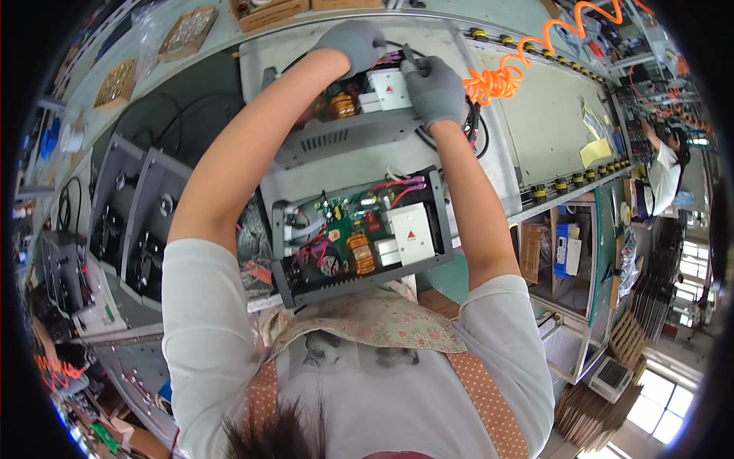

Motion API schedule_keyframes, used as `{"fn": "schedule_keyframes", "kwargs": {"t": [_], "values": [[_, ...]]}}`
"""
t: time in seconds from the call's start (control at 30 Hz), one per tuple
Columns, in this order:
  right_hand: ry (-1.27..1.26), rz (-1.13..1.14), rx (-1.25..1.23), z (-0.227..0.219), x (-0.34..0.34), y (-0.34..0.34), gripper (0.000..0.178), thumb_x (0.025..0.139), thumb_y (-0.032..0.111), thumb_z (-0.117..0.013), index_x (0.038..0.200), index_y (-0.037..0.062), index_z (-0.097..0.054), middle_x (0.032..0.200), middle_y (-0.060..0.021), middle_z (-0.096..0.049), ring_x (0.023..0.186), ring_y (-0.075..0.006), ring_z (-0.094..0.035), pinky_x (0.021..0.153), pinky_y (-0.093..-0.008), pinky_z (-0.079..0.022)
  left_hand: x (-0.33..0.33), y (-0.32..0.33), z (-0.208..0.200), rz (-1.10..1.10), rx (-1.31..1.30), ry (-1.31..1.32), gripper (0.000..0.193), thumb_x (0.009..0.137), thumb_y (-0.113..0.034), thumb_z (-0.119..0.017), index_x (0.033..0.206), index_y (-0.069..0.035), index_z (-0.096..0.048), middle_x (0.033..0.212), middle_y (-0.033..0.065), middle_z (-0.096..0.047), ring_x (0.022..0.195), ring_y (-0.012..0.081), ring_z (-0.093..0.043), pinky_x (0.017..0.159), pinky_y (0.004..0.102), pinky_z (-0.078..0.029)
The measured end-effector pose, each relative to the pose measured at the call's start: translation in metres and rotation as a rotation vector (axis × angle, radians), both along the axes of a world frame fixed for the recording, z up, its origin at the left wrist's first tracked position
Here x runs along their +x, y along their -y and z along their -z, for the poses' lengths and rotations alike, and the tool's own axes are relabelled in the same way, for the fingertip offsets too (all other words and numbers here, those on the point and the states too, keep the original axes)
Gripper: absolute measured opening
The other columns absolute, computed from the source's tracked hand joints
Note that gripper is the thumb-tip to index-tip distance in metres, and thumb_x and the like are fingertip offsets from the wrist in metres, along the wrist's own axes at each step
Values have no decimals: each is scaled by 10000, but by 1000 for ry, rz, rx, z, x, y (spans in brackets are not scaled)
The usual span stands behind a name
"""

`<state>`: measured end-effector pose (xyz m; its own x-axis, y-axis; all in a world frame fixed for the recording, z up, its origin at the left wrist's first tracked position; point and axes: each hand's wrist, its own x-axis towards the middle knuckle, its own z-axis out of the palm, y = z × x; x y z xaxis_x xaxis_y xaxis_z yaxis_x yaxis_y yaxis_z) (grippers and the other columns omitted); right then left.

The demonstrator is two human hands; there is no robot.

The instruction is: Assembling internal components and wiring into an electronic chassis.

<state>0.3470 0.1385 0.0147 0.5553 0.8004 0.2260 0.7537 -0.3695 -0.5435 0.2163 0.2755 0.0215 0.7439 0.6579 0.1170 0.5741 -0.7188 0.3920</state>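
Note:
Two dark grey metal housings with electronics inside lie before me, one behind the other. Over the left far side of the far housing (348,138), my left hand (354,46), in a grey glove, is closed with its fingers curled. What it holds, if anything, is hidden. My right hand (437,90), gloved too, grips the right end of that housing beside a white cover plate (389,89). A copper coil (342,105) shows between my arms. The nearer housing (359,286) contains a green circuit board (341,229), a copper coil (360,253), purple-tipped wires and a white plate (411,232).
An orange coiled hose (493,86) hangs at the right of the far housing, near black cables. More grey housings (153,222) stand on the left. Boxes of small parts (187,33) sit at the far left. A roller conveyor (569,180) runs on the right. Another person (667,172) works farther right.

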Motion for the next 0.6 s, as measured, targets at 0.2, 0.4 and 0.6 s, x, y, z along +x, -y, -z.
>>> {"fn": "schedule_keyframes", "kwargs": {"t": [0.2,0.4,0.6], "values": [[-26,40,-78,5,14,2,479,823,508,-628,1067,107,-722,963,-141,-726,962,-325,-679,845,-406,-512,-61,59,-94,-79,44,261,436,816,-182,-623,1239,-78,-589,1254,214,-579,1133,388,-565,967,430,-458],[79,-276,104,-14,-2,69,590,850,502,-628,1267,88,-576,1163,-191,-635,1022,-376,-634,860,-435,-494,-191,199,-65,-180,188,607,244,895,-159,-622,1108,-49,-666,1007,138,-658,941,291,-643,853,334,-499],[270,-429,92,-46,-67,159,456,876,256,-624,1282,69,-536,1236,-181,-569,1084,-373,-585,851,-443,-500,-254,281,64,-477,329,709,174,852,-58,-593,1007,-44,-671,972,136,-643,845,301,-639,734,341,-523]]}}
